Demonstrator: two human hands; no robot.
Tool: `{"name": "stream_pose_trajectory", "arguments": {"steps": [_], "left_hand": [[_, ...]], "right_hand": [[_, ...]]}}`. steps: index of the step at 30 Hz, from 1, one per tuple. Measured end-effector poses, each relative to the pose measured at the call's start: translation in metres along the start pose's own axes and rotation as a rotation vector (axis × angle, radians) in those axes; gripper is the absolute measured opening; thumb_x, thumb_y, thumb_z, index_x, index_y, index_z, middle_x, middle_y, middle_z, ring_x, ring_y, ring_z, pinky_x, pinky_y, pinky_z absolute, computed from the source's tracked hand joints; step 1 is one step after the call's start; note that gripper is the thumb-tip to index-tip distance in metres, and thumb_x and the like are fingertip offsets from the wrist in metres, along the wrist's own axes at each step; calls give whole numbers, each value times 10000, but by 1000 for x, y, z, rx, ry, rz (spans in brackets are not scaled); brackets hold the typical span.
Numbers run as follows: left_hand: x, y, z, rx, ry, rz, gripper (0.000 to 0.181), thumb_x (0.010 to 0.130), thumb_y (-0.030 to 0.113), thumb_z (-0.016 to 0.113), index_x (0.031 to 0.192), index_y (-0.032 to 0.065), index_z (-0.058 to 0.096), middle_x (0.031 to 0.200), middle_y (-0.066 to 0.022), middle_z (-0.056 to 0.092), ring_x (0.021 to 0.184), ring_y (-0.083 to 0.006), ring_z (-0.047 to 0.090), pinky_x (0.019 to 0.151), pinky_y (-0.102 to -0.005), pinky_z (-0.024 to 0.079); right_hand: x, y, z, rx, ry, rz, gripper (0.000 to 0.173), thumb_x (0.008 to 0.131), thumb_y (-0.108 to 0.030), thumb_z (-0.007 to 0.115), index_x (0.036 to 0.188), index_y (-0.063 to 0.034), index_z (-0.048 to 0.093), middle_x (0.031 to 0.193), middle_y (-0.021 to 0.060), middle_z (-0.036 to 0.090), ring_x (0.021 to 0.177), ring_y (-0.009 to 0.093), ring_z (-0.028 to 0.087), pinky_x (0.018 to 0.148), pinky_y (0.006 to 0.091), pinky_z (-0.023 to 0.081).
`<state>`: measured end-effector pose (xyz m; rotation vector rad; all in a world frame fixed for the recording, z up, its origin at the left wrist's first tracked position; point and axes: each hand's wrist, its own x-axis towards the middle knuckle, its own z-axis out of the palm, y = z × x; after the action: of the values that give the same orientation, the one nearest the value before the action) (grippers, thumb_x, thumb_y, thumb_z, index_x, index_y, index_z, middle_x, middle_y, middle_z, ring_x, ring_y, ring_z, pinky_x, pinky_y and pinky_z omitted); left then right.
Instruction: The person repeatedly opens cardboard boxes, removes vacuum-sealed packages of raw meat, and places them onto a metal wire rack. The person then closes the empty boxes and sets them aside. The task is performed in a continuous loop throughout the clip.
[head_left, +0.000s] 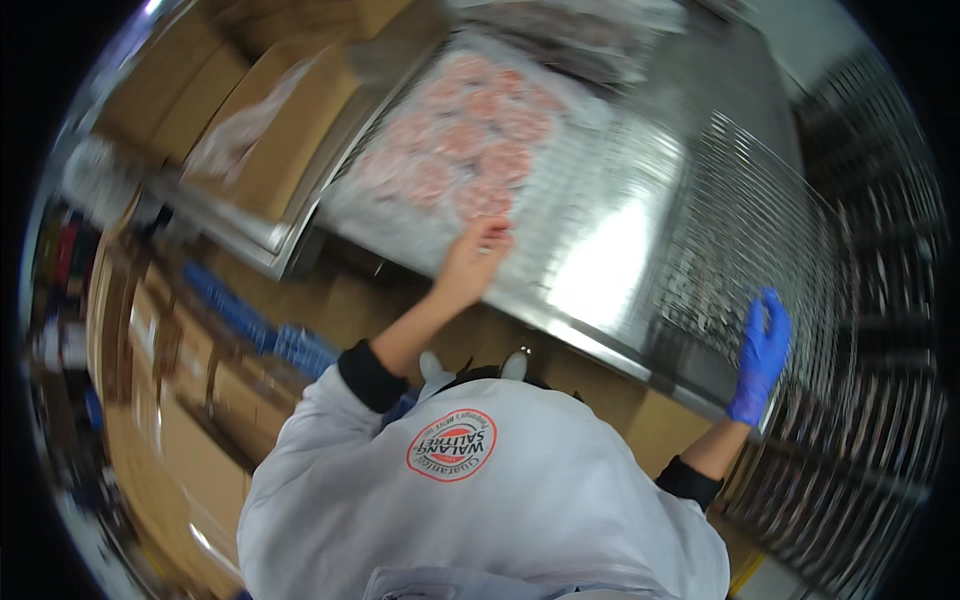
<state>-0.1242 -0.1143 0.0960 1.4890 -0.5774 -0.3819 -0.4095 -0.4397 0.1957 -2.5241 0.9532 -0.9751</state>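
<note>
Bare, with fingers curled, my left hand (474, 261) is at the near edge of a group of round pinkish-red meat patties (460, 138). The patties lie in rows on a clear plastic sheet (375, 217) on a steel table (600, 300). Blur hides whether the fingertips pinch the plastic or only touch it. My right hand (765, 352), in a blue glove, is over the near right part of a stack of wire racks (750, 225). Its fingers point away from me, slightly apart, and nothing shows in them.
An open cardboard box (300, 135) with a plastic liner stands left of the patties. More packs in plastic (570, 37) lie at the table's back. Tall shelving with trays (862, 435) lines the right side. Cardboard boxes (202, 427) and blue crates (300, 349) are at lower left.
</note>
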Motion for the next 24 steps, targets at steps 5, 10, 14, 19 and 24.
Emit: {"name": "stream_pose_trajectory", "arguments": {"steps": [5, 10, 14, 19, 24], "left_hand": [[-165, 9, -228, 845, 788, -188, 339, 884, 264, 693, 1150, 63, 632, 1075, -148, 631, 916, -270, 621, 816, -398, 509], [-395, 41, -325, 1443, 1267, -1111, 761, 830, 439, 713, 1425, 68, 418, 1332, -286, 473, 1235, -458, 462, 967, -545, 461], [-472, 31, -294, 1208, 1089, -1776, 845, 829, 354, 718, 1511, 71, 309, 1450, -313, 379, 1321, -476, 407, 1024, -535, 447], [-471, 80, -326, 1190, 1029, -1104, 750, 833, 190, 684, 1504, 87, 365, 1466, -214, 456, 1284, -336, 507, 987, -419, 489], [-429, 252, -358, 745, 926, -416, 553, 810, 139, 699, 1344, 57, 582, 1148, -94, 689, 978, -162, 626, 820, -285, 497]], "right_hand": [[4, -141, 92, 832, -175, -211, 248, 971, 10, 556, 1208, -2, 631, 1266, 139, 654, 1181, 209, 601, 1072, 404, 422], [-33, -290, 179, 745, -558, -545, 267, 981, -69, 564, 1238, -31, 627, 1268, 68, 669, 1194, 190, 586, 1139, 394, 322], [-71, -385, 214, 858, -765, -640, 260, 976, -74, 571, 1222, -38, 647, 1261, 56, 670, 1215, 182, 569, 1145, 380, 311], [-105, -463, 235, 899, -906, -786, 271, 955, -65, 595, 1214, -51, 673, 1230, 77, 683, 1194, 207, 581, 1137, 375, 330], [-107, -507, 222, 972, -870, -861, 273, 922, -47, 620, 1187, -50, 685, 1216, 86, 690, 1187, 228, 597, 1129, 405, 355]]}}
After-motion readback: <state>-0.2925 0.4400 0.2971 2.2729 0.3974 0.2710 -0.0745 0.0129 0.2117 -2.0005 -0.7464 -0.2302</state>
